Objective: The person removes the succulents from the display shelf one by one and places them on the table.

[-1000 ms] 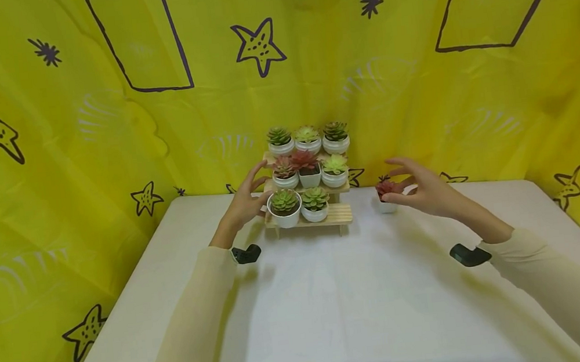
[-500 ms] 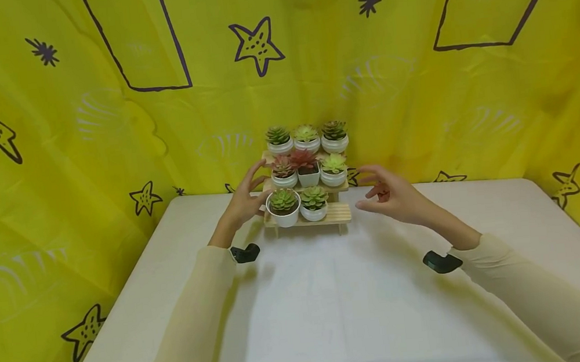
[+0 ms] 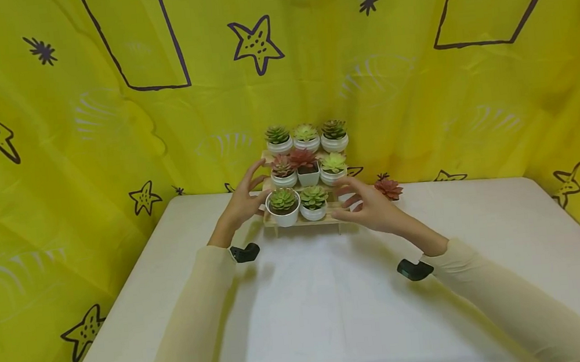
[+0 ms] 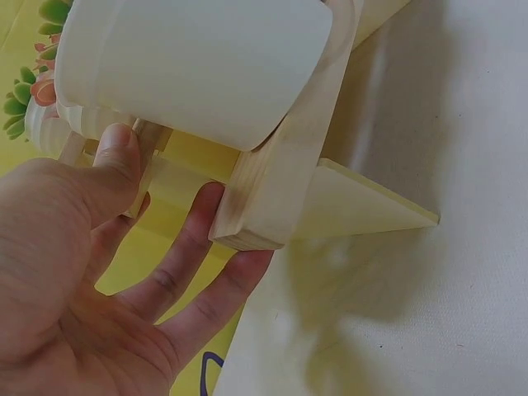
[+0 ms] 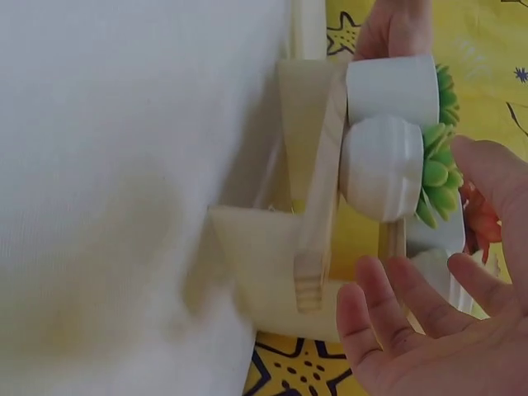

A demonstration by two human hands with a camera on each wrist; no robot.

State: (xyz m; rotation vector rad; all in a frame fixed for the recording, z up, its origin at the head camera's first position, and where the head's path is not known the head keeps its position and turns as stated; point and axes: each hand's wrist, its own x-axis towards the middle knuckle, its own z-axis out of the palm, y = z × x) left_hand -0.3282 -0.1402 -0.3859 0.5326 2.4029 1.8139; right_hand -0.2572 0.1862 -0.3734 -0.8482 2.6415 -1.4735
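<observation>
A three-tier wooden plant stand (image 3: 304, 221) holds small potted succulents on every tier. My left hand (image 3: 242, 205) is at its left end; in the left wrist view the thumb (image 4: 118, 157) lies against a slat and the fingertips touch the end of the lowest slat (image 4: 252, 231). My right hand (image 3: 371, 205) is at the right end with fingers apart and nothing held; the right wrist view shows its fingertips near the slat ends. On the lowest tier stand a larger potted succulent (image 3: 284, 206) and a smaller one (image 3: 314, 203). Contact on the right cannot be told.
A red succulent (image 3: 388, 189) stands on the white table (image 3: 302, 308) right of the stand, its pot hidden by my right hand. A yellow curtain (image 3: 391, 89) with drawn starfish hangs behind the table.
My right hand has moved left from the separate red succulent to the stand's right end, leaving that plant on the table. My left hand stays at the left end.
</observation>
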